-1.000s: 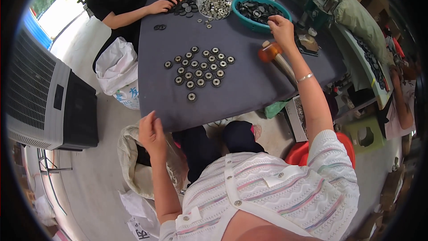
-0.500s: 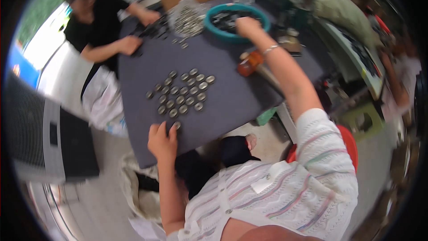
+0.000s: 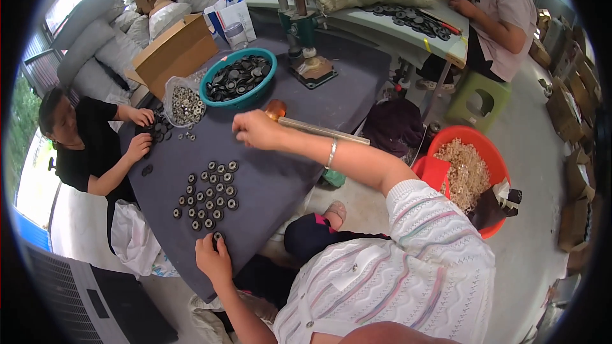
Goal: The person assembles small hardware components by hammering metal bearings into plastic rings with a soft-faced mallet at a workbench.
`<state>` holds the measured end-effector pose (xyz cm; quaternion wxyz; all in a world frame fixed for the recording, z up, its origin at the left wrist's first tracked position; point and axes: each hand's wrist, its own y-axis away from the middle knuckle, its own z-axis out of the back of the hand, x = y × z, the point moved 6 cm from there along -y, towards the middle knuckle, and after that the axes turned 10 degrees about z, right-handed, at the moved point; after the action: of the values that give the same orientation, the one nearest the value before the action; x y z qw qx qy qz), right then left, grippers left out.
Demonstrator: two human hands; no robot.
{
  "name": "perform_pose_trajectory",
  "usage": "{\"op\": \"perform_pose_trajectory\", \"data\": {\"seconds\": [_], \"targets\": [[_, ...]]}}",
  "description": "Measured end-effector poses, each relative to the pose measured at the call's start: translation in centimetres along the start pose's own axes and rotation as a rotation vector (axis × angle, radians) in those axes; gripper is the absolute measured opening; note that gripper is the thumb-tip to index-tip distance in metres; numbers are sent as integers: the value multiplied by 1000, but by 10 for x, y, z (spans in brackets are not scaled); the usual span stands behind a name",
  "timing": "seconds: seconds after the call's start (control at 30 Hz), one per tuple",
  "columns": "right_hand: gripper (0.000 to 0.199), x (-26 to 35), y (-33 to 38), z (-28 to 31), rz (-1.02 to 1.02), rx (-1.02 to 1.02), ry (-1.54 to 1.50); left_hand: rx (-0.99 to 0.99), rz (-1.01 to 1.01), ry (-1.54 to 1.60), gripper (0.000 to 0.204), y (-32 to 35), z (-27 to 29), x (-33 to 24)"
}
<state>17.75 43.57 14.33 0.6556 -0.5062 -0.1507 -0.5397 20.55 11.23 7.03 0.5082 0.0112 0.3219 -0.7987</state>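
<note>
Near the table's front edge, my left hand has its thumb and fingers closed on a black disc with a metal ring in its middle. My right hand hangs over the table with curled fingers; what they hold, if anything, is hidden. Several black discs with metal rings lie grouped between my hands. Beyond my right hand, an orange-headed mallet rests on the tabletop, its wooden handle passing behind my forearm. A teal basin full of plain black discs stands farther back.
A clear bag of metal rings sits beside the basin. Across the left corner, a co-worker's hands touch black discs. A green hand press stands at the back. A red tub with pale shavings is on the floor at right.
My right hand has come out of the teal basin, back toward the grouped discs. My left hand stays at the front edge by the same disc. The whole view has turned to the right.
</note>
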Motion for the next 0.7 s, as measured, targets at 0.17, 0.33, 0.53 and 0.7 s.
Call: {"op": "perform_pose_trajectory", "data": {"seconds": [0.17, 0.33, 0.53, 0.7], "targets": [[9, 15, 72, -34, -124, 49, -312, 286, 234, 163, 18, -17, -10, 15], [8, 24, 108, -63, -128, 139, -460, 322, 140, 176, 18, -13, -12, 13], [14, 68, 139, -60, -83, 70, -673, 508, 465, 845, 14, 11, 12, -44], [15, 103, 150, -66, 11, 112, -707, 413, 385, 1189, 19, 32, 32, -82]]}}
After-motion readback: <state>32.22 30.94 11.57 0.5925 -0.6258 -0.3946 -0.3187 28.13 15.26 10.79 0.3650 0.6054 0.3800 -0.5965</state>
